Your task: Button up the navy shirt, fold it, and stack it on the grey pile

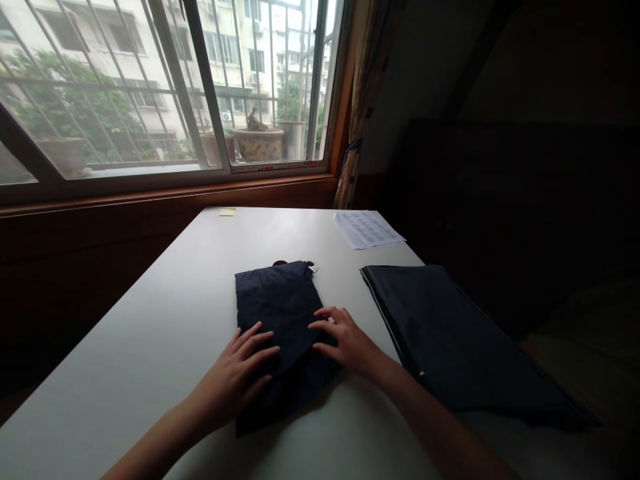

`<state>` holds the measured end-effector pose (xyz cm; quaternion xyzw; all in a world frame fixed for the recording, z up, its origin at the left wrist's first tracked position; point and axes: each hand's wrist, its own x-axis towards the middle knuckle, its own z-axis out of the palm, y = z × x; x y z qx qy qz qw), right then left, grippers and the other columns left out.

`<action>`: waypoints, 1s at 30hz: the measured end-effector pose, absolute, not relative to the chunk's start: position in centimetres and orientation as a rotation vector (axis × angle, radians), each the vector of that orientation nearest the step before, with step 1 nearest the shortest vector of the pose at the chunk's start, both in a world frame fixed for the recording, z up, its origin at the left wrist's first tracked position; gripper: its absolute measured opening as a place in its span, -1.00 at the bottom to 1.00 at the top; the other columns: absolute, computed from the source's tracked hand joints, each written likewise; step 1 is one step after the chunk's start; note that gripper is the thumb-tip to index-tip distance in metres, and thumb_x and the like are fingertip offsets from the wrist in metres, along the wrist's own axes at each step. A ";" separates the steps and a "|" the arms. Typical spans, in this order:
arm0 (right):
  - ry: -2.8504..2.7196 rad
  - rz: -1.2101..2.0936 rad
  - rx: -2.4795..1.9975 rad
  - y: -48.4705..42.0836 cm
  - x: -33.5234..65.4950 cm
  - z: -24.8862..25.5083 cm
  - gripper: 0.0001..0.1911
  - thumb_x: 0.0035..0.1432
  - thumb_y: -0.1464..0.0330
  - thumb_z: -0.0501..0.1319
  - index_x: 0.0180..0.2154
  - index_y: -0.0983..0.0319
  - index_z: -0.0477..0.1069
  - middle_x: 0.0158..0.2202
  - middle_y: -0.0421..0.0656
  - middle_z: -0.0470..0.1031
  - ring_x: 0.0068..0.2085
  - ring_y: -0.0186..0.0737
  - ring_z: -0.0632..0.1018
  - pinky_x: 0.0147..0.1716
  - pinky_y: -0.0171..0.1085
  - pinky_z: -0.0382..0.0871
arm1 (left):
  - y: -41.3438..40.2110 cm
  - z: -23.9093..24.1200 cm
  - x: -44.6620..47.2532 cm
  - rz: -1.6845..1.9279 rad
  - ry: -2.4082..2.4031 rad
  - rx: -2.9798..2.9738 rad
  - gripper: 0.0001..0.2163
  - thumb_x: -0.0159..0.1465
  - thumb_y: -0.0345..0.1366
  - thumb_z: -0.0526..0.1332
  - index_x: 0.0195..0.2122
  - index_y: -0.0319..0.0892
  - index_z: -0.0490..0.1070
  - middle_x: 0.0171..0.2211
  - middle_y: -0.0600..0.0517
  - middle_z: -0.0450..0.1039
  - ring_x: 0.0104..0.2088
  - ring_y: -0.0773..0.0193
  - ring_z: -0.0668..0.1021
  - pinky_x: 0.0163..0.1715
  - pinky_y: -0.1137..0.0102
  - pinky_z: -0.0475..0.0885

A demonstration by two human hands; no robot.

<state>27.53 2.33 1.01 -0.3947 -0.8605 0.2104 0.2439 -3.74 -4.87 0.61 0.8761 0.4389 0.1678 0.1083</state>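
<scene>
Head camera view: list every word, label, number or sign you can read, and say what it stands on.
No text can be read.
Printed sheet at the table's far edge: rows of print, too small and blurred.
Yellow sticky note: no writing to make out.
Folded dark garment under both hands: no label visible.

Printed sheet (367, 229) on table: txt too small to read.

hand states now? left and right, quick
Left hand: open, fingers spread, flat on the folded dark cloth, gripping nothing.
Right hand: open, fingers spread, flat on the same cloth, gripping nothing.
</scene>
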 end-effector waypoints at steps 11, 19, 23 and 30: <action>-2.644 0.593 -0.928 1.2 30.5 0.8 -0.43 0.09 0.26 0.42 0.15 -0.04 0.43 0.25 -0.13 0.35 0.25 0.08 0.31 0.23 0.10 0.23 | -11.1 0.1 -6.0 0.184 1.188 2.752 -0.28 0.33 -0.32 0.18 0.44 0.00 -0.15 0.41 0.02 0.01 0.37 0.05 0.19 0.31 0.04 0.21; -2.730 0.331 -0.788 0.6 31.8 1.7 -0.37 0.10 0.48 0.31 0.21 0.07 0.37 0.23 -0.08 0.39 0.22 0.01 0.37 0.17 0.03 0.34 | -10.1 0.6 -6.9 0.146 1.081 2.932 -0.25 0.21 -0.63 0.04 0.41 0.00 -0.02 0.36 0.09 0.17 0.36 0.17 0.23 0.38 0.11 0.08; -2.774 -0.039 -0.759 1.3 31.7 0.9 -0.39 0.17 0.63 0.14 0.23 0.15 0.34 0.23 -0.05 0.39 0.22 -0.06 0.38 0.15 -0.02 0.38 | -9.2 0.5 -6.5 0.241 1.039 2.947 -0.23 0.16 -0.63 0.08 0.39 -0.01 0.05 0.31 0.07 0.27 0.34 0.14 0.27 0.41 0.07 -0.03; -2.756 -0.147 -0.640 2.6 30.4 0.2 -0.55 0.36 0.51 0.09 0.24 0.15 0.32 0.22 -0.06 0.42 0.23 -0.10 0.39 0.13 -0.04 0.39 | -9.3 2.5 -6.2 0.122 1.005 2.774 -0.18 0.11 -0.42 0.27 0.40 -0.01 0.02 0.35 0.01 0.19 0.34 0.03 0.25 0.38 0.03 0.07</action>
